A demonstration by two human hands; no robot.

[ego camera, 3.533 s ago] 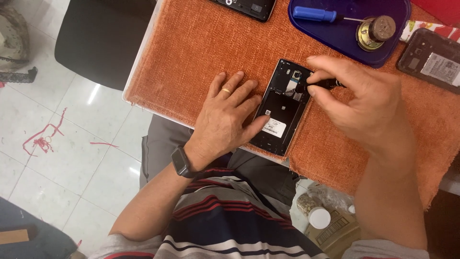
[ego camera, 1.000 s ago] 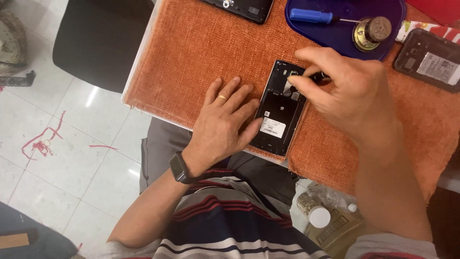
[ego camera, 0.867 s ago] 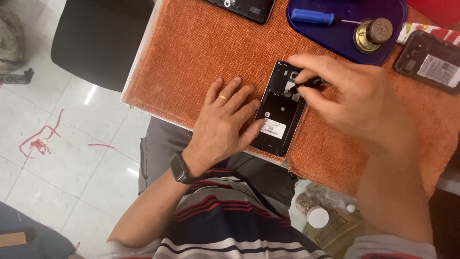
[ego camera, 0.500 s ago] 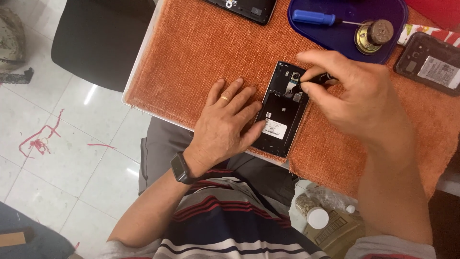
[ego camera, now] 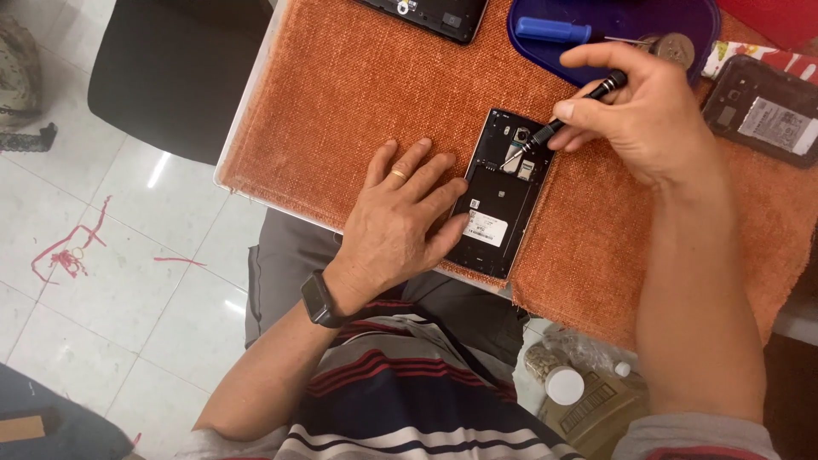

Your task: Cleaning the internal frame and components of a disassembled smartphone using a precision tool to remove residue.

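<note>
A black phone (ego camera: 503, 192) with its back cover off lies on the orange cloth (ego camera: 358, 102), its insides facing up. My left hand (ego camera: 400, 213) rests flat on the cloth with its fingertips against the phone's left edge, a ring on one finger. My right hand (ego camera: 635, 115) pinches a thin black screwdriver (ego camera: 558, 123), whose tip touches the upper part of the phone near the camera.
A blue tray (ego camera: 596, 51) at the top holds a blue-handled tool (ego camera: 552, 31) and a round metal object (ego camera: 673, 44). Another opened phone (ego camera: 763, 111) lies at the right, a dark device (ego camera: 426, 13) at the top. A black chair (ego camera: 170, 77) stands left of the table.
My right hand has lifted and shifted slightly up and right, so more of the screwdriver's shaft shows. The left hand and the phone have stayed in place.
</note>
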